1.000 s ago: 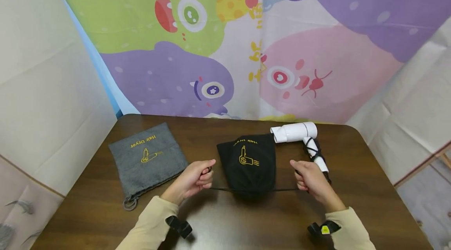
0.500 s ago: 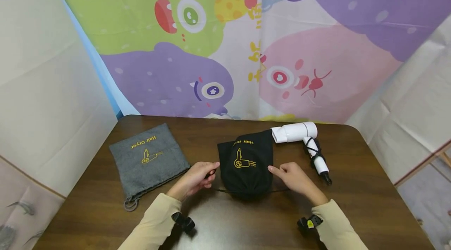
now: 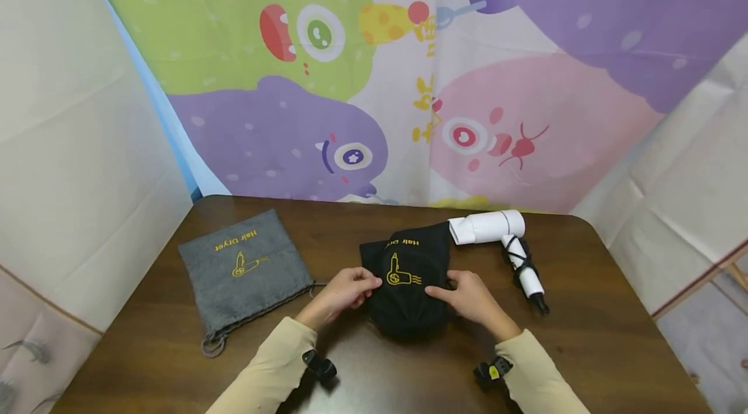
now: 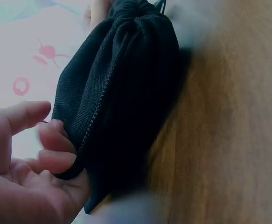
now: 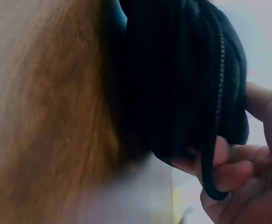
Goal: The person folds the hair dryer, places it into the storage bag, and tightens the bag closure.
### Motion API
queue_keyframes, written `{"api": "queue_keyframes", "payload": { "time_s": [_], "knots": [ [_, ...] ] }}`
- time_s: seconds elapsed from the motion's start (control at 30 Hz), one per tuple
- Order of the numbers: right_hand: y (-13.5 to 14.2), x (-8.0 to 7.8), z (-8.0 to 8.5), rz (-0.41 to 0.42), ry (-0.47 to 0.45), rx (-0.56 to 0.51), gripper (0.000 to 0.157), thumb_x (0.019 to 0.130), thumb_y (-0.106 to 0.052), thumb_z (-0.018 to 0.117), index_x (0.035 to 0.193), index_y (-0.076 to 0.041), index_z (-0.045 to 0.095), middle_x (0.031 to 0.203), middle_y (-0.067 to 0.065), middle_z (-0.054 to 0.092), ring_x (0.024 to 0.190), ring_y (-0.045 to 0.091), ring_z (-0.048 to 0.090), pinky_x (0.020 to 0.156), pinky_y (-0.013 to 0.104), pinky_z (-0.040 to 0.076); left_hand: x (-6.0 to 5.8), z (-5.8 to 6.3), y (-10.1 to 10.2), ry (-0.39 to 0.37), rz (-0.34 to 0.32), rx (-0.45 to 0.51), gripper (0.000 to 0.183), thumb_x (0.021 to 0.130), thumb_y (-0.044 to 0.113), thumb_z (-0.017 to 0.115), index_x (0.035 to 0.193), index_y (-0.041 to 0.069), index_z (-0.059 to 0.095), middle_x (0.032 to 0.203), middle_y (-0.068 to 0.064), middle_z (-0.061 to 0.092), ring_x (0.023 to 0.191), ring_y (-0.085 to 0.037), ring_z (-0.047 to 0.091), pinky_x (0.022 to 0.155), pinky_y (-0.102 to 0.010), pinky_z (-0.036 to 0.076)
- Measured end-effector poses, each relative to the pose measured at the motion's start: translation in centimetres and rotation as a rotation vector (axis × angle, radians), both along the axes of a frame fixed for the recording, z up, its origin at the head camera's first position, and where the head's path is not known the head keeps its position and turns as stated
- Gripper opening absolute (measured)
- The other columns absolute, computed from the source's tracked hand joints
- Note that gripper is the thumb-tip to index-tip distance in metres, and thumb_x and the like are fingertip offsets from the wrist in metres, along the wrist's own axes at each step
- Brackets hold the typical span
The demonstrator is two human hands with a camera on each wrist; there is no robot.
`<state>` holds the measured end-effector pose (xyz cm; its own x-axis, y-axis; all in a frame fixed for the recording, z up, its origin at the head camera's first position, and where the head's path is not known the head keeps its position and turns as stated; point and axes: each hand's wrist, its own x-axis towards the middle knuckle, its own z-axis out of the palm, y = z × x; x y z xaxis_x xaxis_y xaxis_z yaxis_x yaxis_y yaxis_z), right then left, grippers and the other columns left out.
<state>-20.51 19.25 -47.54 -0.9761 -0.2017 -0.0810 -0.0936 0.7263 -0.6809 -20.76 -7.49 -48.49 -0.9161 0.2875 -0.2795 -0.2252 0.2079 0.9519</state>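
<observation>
Between the two hands stands a black drawstring bag (image 3: 403, 307), bulging, with a yellow hair dryer print and its gathered mouth toward me. What fills it is hidden. My left hand (image 3: 345, 294) grips its left side; in the left wrist view the fingers curl at the cloth's edge, with the thumb raised. On the other side my right hand (image 3: 472, 300) holds the bag, thumb on the front and fingers behind. A loop of black cord (image 5: 207, 172) passes round the right fingers in the right wrist view. Pleats (image 4: 126, 32) show at the cinched mouth.
A grey drawstring bag (image 3: 251, 284) with the same kind of print lies flat at the left of the brown table (image 3: 386, 388). At the back right lies a white hair dryer (image 3: 491, 227), its handle wrapped with black cord. A cartoon curtain (image 3: 403, 89) hangs behind.
Both hands have come inward from holding the cord stretched out sideways to gripping the bag's sides. The cord has gone slack, and the bag has shifted slightly left.
</observation>
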Motion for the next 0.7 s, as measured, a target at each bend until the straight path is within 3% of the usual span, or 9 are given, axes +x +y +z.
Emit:
{"api": "queue_keyframes", "payload": {
  "time_s": [0.1,0.27,0.43,0.7],
  "knots": [
    [-0.6,-0.4,-0.3,0.016,0.022,0.012,0.038,0.085,-0.034,0.073,0.103,-0.001,0.068,0.081,0.004,0.070,0.069,0.013,0.063,0.067,0.031,0.051,-0.2,-0.2,0.3,0.041,0.027,-0.052,0.020,0.089,0.017,0.068,0.095,-0.001,0.061,0.076,0.001,0.053,0.056,-0.010,0.046,0.053,-0.022,0.039],
    [-1.6,-1.4,-0.6,0.038,0.101,0.067,0.033,0.083,-0.027,0.075,0.103,-0.003,0.068,0.094,0.008,0.073,0.089,0.022,0.067,0.080,0.040,0.052,-0.5,-0.2,0.7,0.091,0.049,-0.096,0.023,0.084,0.010,0.072,0.093,-0.001,0.056,0.075,-0.001,0.051,0.057,-0.010,0.050,0.055,-0.022,0.043],
    [-2.4,-2.5,-0.6,0.050,0.150,0.109,0.032,0.081,-0.023,0.076,0.102,-0.002,0.066,0.099,0.013,0.071,0.093,0.028,0.067,0.082,0.044,0.052,-1.1,-0.1,1.1,0.173,0.076,-0.180,0.025,0.082,0.007,0.074,0.093,-0.001,0.052,0.075,-0.002,0.050,0.059,-0.012,0.050,0.055,-0.022,0.042],
    [-3.3,-3.9,-0.6,0.021,0.114,0.105,0.033,0.084,-0.022,0.075,0.106,0.001,0.064,0.101,0.014,0.070,0.094,0.027,0.066,0.084,0.044,0.052,-2.1,0.3,1.3,0.261,0.133,-0.340,0.025,0.084,0.012,0.074,0.095,0.001,0.055,0.088,-0.008,0.055,0.078,-0.020,0.055,0.071,-0.028,0.043]
  ]
}}
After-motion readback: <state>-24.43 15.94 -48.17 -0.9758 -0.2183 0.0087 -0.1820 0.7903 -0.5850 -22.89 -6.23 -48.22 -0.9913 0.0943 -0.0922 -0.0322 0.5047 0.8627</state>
